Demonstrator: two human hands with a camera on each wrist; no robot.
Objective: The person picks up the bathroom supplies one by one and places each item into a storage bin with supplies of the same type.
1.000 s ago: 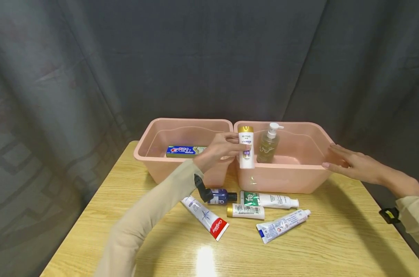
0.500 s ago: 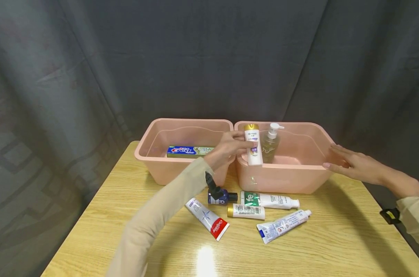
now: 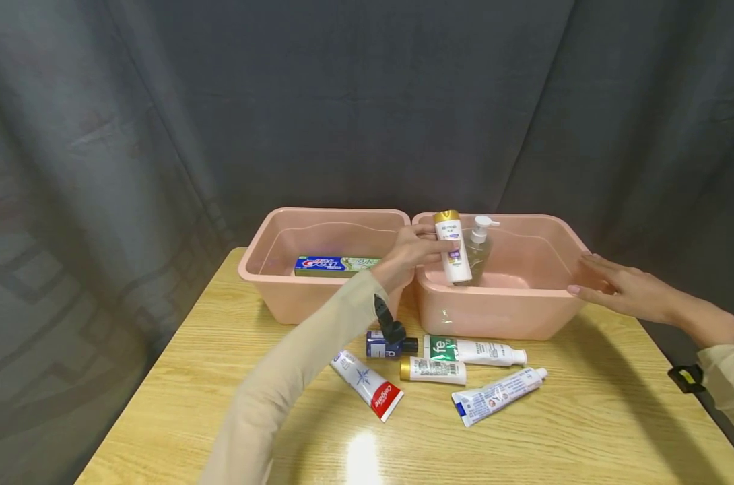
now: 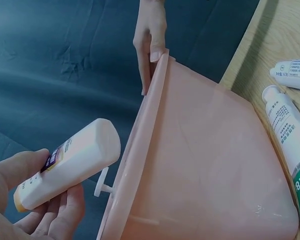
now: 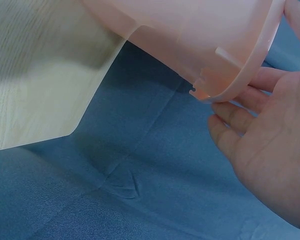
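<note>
Left hand [image 3: 411, 252]: pinches the bottle [image 3: 456, 265], thumb on one face, fingers on the other.
Bottle: held tilted, cap end up, over the right bin [image 3: 500, 315], in front of the pump [image 3: 481, 252]; whether the two touch I cannot tell.
Right hand [image 3: 627, 288]: fingers fairly straight, touching the rim at the right bin's end away from the gripped bottle; how hard it presses I cannot tell.
In the bins: the pump stands just beyond the bottle; the carton [image 3: 327, 265] lies in the left bin [image 3: 300, 296], left of the pinching hand. Both look done.
On the table [image 3: 524, 444]: below and nearer than the grip lie the blue bottle [image 3: 377, 345], Colgate [image 3: 367, 384], gold-cap tube [image 3: 436, 371], green tube [image 3: 479, 351] and blue-end tube [image 3: 500, 396].
Progress: early, I judge; two items placed, one in hand, five apparently left.
Head view alone: the left bin, carton, blue bottle, Colgate and gold-cap tube.
Left wrist view: adds the bottle's base and the fingers under it; the pump shows only as a spout past the rim.
Right wrist view: adds the right palm, a notched edge under the rim, and the table corner against the curtain [image 5: 155, 170]; the gripped bottle is absent.
</note>
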